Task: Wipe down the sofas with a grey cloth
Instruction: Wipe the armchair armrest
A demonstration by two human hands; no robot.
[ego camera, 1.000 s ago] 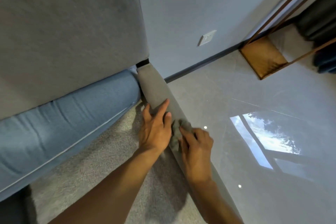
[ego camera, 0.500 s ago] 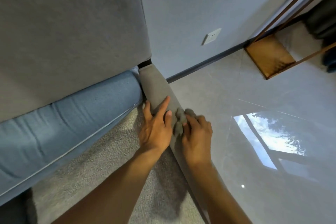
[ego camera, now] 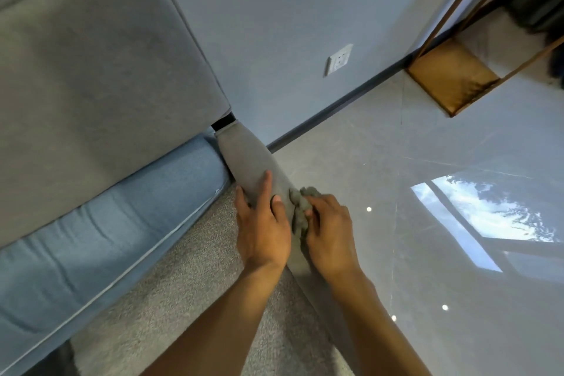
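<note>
The grey sofa's narrow armrest point(ego camera: 244, 156) runs from the backrest point(ego camera: 91, 70) toward me. My left hand point(ego camera: 262, 223) rests on the armrest's top, fingers straight, thumb down its inner side. My right hand point(ego camera: 331, 232) grips a bunched grey cloth point(ego camera: 300, 207) and presses it against the armrest's outer side, right beside my left fingertips. A blue bolster cushion point(ego camera: 106, 223) lies along the foot of the backrest, above the grey seat point(ego camera: 183, 299).
Glossy grey floor tiles point(ego camera: 427, 299) spread to the right, reflecting a window. A pale wall with a white socket point(ego camera: 338, 59) and a dark skirting board stands behind. A wooden-framed panel point(ego camera: 451, 76) leans at the top right.
My right hand has slid the cloth up along the armrest's outer side toward the backrest. My left hand has stayed on the armrest's top.
</note>
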